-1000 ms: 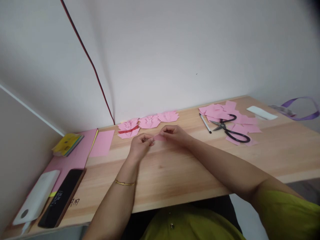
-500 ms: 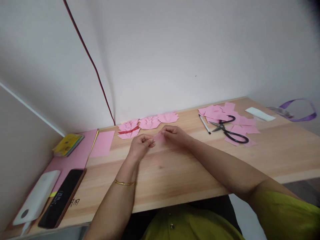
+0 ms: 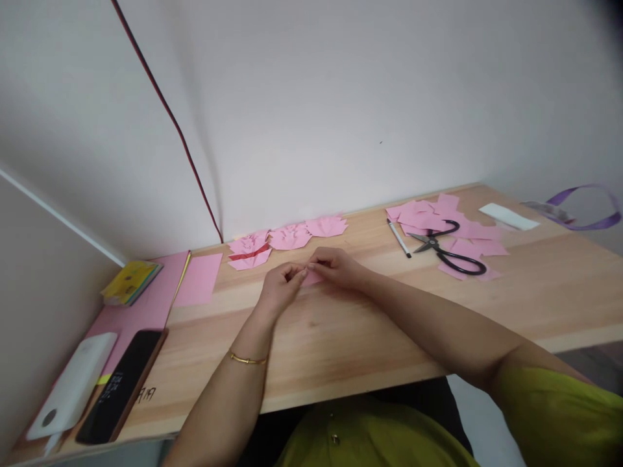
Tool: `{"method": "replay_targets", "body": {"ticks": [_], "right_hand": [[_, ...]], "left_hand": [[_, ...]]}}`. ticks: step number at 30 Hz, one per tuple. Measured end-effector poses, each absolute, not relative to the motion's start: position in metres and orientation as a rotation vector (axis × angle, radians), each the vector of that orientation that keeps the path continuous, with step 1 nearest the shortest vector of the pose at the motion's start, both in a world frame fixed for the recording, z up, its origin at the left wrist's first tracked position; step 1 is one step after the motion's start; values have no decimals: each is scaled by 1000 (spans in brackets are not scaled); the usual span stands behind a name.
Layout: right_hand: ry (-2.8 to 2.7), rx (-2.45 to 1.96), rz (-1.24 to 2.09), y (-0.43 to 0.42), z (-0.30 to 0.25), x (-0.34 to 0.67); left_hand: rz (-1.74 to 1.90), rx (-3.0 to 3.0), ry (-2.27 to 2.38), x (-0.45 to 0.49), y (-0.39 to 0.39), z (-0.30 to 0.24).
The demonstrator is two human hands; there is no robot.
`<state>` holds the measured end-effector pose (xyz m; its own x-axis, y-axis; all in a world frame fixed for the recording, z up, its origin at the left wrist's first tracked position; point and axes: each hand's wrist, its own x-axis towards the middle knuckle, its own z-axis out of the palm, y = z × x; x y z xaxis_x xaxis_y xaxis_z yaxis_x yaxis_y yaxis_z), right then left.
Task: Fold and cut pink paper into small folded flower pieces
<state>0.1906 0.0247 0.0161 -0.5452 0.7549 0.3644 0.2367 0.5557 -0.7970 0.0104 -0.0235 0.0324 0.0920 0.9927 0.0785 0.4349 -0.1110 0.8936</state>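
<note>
With our left grip point(image 3: 281, 285) and right grip point(image 3: 337, 268) close together, we pinch a pink slip point(image 3: 313, 279) over the counter point(image 3: 341, 344), this side of the jagged papers point(image 3: 291, 237); scissors point(image 3: 432, 243) lie to the right.

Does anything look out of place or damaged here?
Nothing looks spilled. The black-handled scissors lie with blades open, partly over untidily scattered pink paper pieces. Near the wall, a red strip stands out against the pleated pink papers. The small pink paper between left hand and right hand is mostly hidden.
</note>
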Motion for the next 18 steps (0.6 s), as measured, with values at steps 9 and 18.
{"method": "replay_targets", "body": {"ticks": [9,18], "right_hand": [[-2041,-797,1026,24,17,192],[-2100,-810,966,22,20,191]], "left_hand": [[1027,1693,1459,8,-22,28],[1037,1895,1471,9,-22,30]]}}
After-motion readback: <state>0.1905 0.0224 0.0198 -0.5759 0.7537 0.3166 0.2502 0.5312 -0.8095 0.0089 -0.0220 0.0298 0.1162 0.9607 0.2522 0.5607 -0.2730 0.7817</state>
